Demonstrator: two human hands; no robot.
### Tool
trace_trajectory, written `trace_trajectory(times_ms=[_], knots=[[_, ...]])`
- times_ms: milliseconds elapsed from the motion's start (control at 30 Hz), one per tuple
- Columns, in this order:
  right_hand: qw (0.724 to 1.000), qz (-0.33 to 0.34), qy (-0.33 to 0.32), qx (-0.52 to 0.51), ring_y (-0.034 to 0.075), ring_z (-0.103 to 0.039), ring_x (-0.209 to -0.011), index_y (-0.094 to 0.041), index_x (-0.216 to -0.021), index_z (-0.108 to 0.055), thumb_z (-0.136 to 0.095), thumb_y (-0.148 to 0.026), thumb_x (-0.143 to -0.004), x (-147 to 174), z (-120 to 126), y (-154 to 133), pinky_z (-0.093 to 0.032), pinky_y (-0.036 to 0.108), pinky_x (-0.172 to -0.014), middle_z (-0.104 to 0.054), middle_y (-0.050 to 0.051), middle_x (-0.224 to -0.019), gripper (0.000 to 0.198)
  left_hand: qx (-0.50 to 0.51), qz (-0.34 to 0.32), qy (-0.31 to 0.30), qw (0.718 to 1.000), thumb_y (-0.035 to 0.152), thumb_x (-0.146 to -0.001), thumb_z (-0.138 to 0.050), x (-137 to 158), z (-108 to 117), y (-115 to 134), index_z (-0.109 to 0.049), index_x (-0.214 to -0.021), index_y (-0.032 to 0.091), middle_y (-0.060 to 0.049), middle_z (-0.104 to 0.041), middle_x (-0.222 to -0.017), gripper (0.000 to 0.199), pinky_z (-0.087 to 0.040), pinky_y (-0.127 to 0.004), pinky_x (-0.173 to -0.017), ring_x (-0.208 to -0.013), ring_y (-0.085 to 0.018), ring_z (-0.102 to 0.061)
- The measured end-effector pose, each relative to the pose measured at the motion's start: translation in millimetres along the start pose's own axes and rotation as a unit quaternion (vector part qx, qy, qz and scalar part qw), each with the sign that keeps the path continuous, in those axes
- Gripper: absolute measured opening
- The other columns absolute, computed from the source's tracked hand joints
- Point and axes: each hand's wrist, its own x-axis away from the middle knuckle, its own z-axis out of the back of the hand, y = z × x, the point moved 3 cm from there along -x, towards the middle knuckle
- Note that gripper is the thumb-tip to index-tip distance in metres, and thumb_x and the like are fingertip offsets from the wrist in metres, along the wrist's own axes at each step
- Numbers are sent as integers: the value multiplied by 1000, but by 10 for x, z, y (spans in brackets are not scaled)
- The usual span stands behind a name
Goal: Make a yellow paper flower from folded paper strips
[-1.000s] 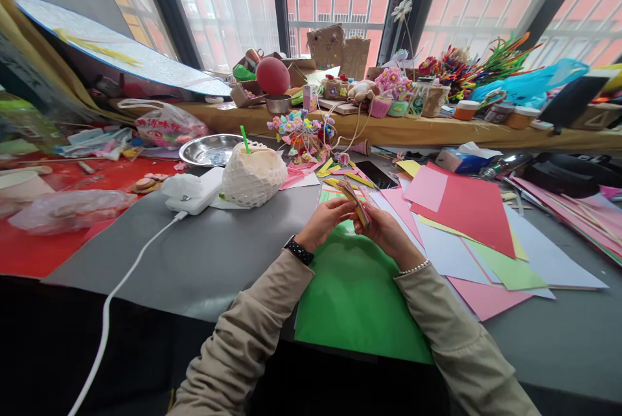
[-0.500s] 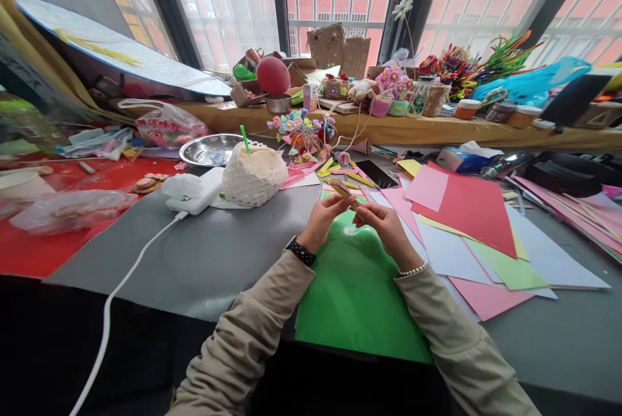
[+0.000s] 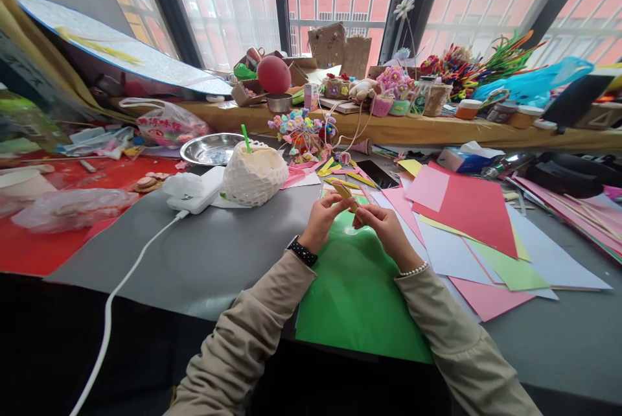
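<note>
Both hands meet above the far part of a green sheet (image 3: 359, 299). Between them is a small stack of narrow yellow paper strips (image 3: 344, 191), tilted, its lower end hidden by fingers. My left hand (image 3: 321, 218) pinches the strips from the left, thumb on top. From the right, my right hand (image 3: 383, 228) has its thumb and finger closed on the lower end of the same strips. Just beyond the hands lie loose yellow and pink paper strips (image 3: 362, 179) and a dark phone-like slab (image 3: 378, 174).
Overlapping coloured sheets (image 3: 466, 208) cover the right side. To the left stand a coconut in white foam netting (image 3: 255, 175) with a green straw, a white charger (image 3: 197, 192) with its cable, and a metal plate (image 3: 208, 150). A crowded ledge (image 3: 233, 120) runs along the back.
The hands stay almost in place. The yellow strips between the fingers have turned slightly and look more closely stacked. Otherwise the scene is the same.
</note>
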Motion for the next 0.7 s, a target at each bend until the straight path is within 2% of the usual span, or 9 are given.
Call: trace_trajectory(times_ms=[200, 300, 400, 500, 700], knots=[[999, 4, 10, 39, 15, -58, -59, -18, -76, -62, -59, -45, -67, 7, -12, 3, -46, 28, -59, -62, 1, -62, 29, 16, 21, 32, 999, 34, -60, -67, -6, 8, -21, -65, -71, 14, -2, -61, -77, 22, -37, -27, -78, -78, -12, -51], [989, 42, 62, 129, 16, -57, -59, -18, -79, -63, -59, -44, -67, 17, 15, -6, -45, 29, -60, -63, 3, -64, 29, 24, 48, 28, 998, 35, -59, -67, -11, 13, -44, -65, -74, 15, -1, -62, -78, 25, -38, -26, -76, -78, -12, -53], [950, 122, 116, 263, 16, -56, -61, -19, -83, -64, -55, -43, -72, 32, 39, -36, -44, 29, -63, -64, 4, -70, 28, 49, 70, 29, 996, 34, -57, -69, -15, 13, -54, -65, -74, 15, -1, -62, -77, 26, -39, -25, -75, -77, -12, -54], [907, 182, 121, 361, 14, -55, -61, -20, -86, -64, -50, -41, -77, 41, 34, -45, -42, 26, -62, -64, 4, -71, 27, 93, 74, 46, 992, 32, -56, -70, -16, 20, -48, -64, -72, 14, -1, -62, -75, 25, -41, -26, -77, -73, -10, -56], [847, 251, 131, 450, 13, -56, -59, -18, -87, -65, -49, -37, -79, 62, 23, -54, -39, 22, -59, -62, 3, -65, 26, 110, 70, 71, 989, 30, -54, -71, -3, 27, -2, -63, -73, 11, -2, -64, -74, 29, -44, -29, -79, -70, -10, -59]])
